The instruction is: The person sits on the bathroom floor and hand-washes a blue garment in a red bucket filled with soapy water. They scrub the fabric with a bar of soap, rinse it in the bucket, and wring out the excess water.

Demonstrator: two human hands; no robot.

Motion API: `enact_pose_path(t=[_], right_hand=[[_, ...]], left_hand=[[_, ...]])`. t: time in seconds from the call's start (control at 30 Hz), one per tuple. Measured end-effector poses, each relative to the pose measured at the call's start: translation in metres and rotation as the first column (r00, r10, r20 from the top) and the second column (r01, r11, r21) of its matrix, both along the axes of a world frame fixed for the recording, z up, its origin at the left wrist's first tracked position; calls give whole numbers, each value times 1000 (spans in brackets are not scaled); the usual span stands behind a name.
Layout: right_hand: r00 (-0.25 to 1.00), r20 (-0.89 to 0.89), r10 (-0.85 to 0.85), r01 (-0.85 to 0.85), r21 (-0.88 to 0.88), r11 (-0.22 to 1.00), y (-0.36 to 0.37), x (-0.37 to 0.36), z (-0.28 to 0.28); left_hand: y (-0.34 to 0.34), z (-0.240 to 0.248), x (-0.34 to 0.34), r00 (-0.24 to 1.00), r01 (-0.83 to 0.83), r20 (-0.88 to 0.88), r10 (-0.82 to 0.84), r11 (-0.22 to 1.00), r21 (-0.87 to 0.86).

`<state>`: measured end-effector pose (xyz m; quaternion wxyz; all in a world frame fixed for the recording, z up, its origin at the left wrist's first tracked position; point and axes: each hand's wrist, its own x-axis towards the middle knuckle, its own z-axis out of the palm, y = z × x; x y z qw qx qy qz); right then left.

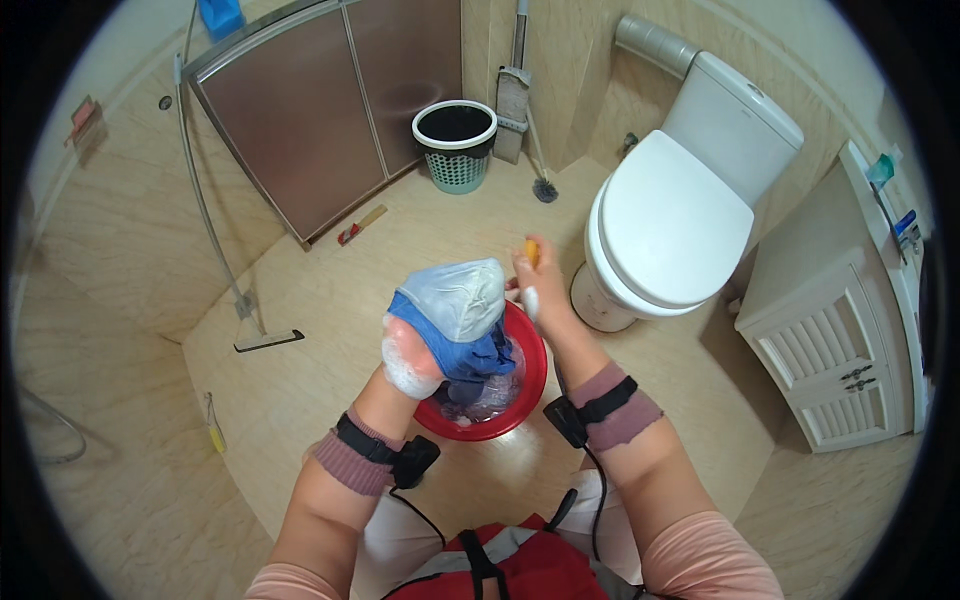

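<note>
Up close: left hand [408,362], foam-covered, fingers clenched around wet blue cloth [455,335], bunched and lifted above the near-left rim of the red basin [532,375]. Cloth's long axis roughly upright, pale soapy end on top, darker end trailing down into the sudsy water. Right hand [535,285], fingers curled around a small orange object [532,250], kind unclear, just beside the cloth's upper right and over the basin's far rim. Outward: dark straps on both wrists, basin on the tiled floor [300,380], white toilet [672,232] near its far-right side, black-lined bin [455,145] well beyond, squeegee [262,338] off toward the floor's left edge.
</note>
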<state>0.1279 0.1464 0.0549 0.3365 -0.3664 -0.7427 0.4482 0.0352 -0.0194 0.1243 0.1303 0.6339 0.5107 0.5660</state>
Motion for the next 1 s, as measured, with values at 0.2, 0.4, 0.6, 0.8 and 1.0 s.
enact_pose_path(t=[0.2, 0.4, 0.6, 0.8, 1.0], right_hand=[[895, -375, 243, -398, -421, 815, -28, 7, 15], [931, -128, 341, -362, -209, 909, -62, 2, 14], [833, -505, 228, -506, -527, 682, -56, -2, 29], [739, -605, 296, -623, -448, 641, -63, 9, 45], [510, -642, 572, -859, -349, 375, -71, 22, 56]], left_hand=[[4, -36, -14, 344, 277, 928, -143, 960, 45], [0, -38, 5, 519, 261, 802, -296, 948, 180], [-3, -62, -5, 517, 267, 831, -205, 961, 71], [13, -88, -11, -111, 387, 971, 213, 909, -155], [16, -130, -35, 476, 279, 878, -50, 955, -97]])
